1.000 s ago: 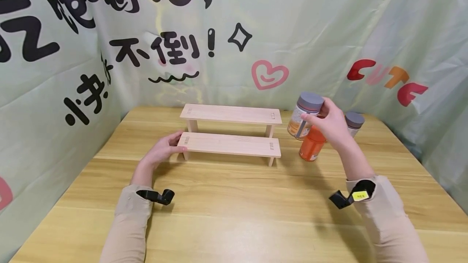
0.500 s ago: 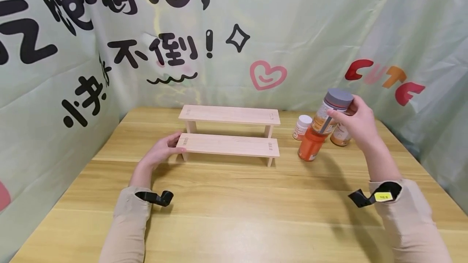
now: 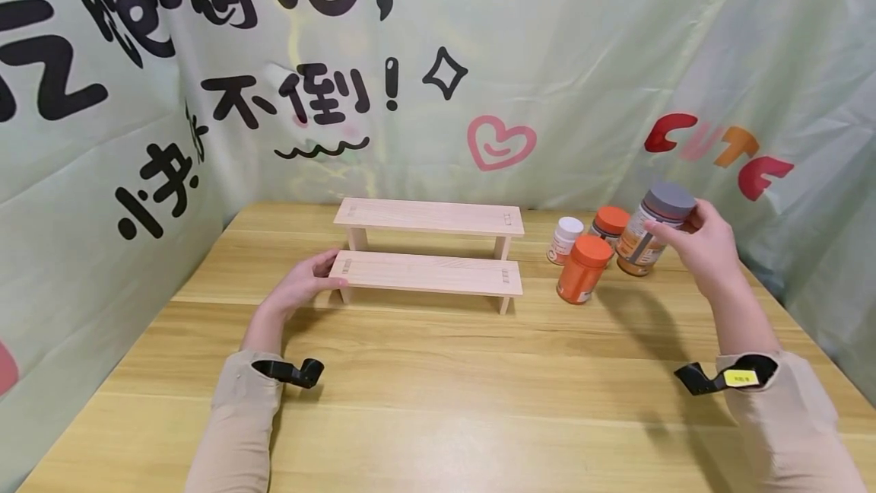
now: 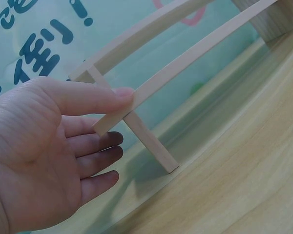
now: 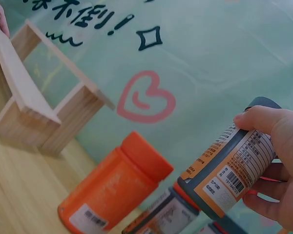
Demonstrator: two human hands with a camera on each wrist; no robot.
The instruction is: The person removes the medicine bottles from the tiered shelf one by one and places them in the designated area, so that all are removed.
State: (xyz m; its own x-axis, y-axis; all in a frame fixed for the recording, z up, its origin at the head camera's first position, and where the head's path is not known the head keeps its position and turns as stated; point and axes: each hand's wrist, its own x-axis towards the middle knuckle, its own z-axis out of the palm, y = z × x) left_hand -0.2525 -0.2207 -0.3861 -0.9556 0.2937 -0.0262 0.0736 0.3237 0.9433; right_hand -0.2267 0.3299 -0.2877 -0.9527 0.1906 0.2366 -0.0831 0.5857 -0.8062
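My left hand (image 3: 301, 284) pinches the left end of the lower board of a two-tier wooden stand (image 3: 431, 274), thumb over the board's edge and fingers spread below. In the left wrist view, one board leg (image 4: 151, 144) stands just past the fingers. With its thumb and fingers, my right hand (image 3: 712, 249) grips a grey-capped supplement bottle (image 5: 229, 165) with an orange and grey label. The bottle tilts, and in the right wrist view it is raised over the other bottles. Close left of it are an orange bottle (image 3: 582, 272) and an orange-capped bottle (image 3: 611, 221).
A small white-capped bottle (image 3: 565, 240) stands at the back, between the stand and the orange bottle. In the right wrist view, another bottle (image 5: 224, 227) is partly cut off under the held one. A printed cloth (image 3: 588, 59) hangs right behind the wooden table (image 3: 438, 394).
My right hand has carried the grey-capped bottle rightward past the orange bottle, then a little lower. The white-capped and orange-capped bottles have come into view. My left hand stays on the stand.
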